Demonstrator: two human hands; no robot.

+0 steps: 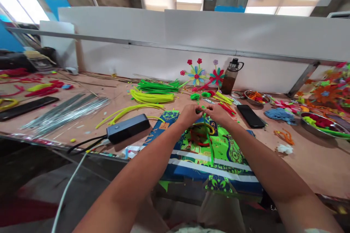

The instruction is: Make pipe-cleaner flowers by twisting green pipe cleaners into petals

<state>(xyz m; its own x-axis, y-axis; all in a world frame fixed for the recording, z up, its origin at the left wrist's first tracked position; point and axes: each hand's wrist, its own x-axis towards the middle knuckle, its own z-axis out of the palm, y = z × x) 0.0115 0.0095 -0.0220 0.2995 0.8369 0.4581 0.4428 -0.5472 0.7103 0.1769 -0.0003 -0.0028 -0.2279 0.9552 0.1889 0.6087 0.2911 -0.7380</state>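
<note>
My left hand [191, 114] and my right hand [218, 113] meet over the printed blue and green board, fingertips pinched close together. Between them is a green pipe cleaner [210, 139], whose long end hangs down across the board [175, 169]. The fingers partly hide its upper end. Below my hands lie a yellow loop [212, 129] and a red loop [203, 144], both partly covered. Just beyond my fingertips are small curled green pipe cleaner pieces [195, 97].
Bundles of green [158, 86] and yellow pipe cleaners [151, 97] lie behind left. A power bank [128, 128] with cables sits nearer. To the right are a phone [251, 116], a bottle [229, 78] and metal bowls [314, 125]. Pipe cleaner flowers [197, 76] stand at the back.
</note>
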